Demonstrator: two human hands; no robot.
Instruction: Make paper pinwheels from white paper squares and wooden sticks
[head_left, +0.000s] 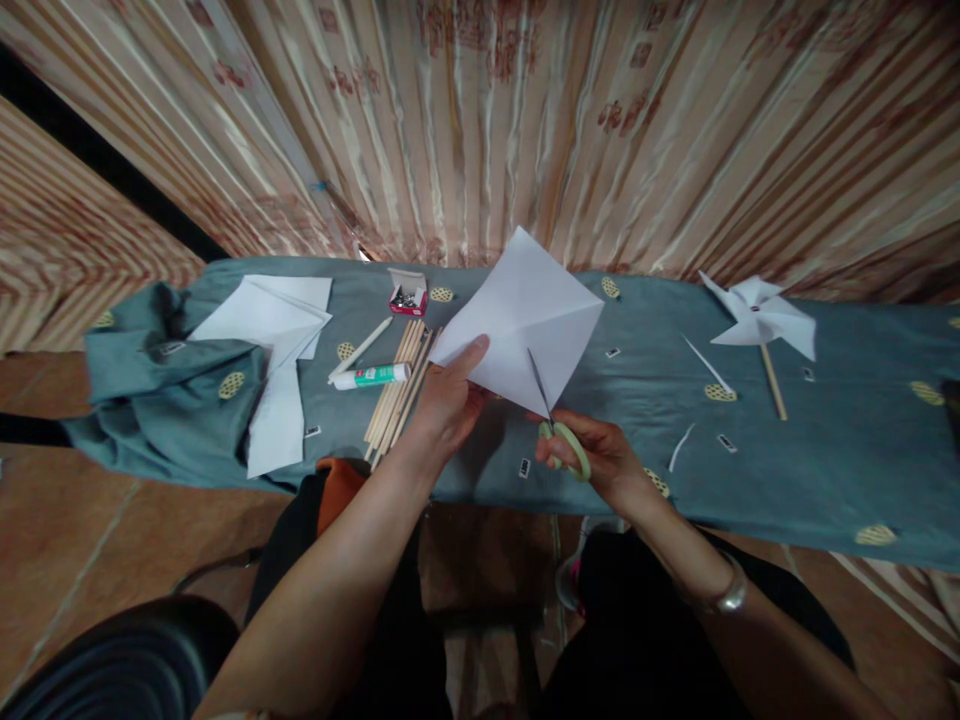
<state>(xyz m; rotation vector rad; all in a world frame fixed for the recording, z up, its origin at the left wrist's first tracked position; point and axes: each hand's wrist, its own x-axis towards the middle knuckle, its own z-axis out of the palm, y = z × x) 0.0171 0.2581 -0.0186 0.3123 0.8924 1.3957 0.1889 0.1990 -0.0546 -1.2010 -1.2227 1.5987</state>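
A creased square sheet of white paper (517, 300) is held up over the table by my left hand (454, 395), which pinches its left side with the thumb on top. My right hand (600, 455) grips green-handled scissors (570, 452) by the loops. The blades lie at the paper's near corner and point towards its middle; I cannot tell how deep any cut runs. Nearest to my left hand lies a bundle of wooden sticks (394, 385). A finished paper pinwheel (756, 310) on a stick lies to the right.
A glue stick (371, 376), a white pen-like stick (364, 347) and a small red box of metal pins (407, 295) lie left of the paper. More white sheets (277, 400) are further left. Paper strips (709, 365) lie on the green cloth (862, 450). A curtain (480, 130) hangs behind.
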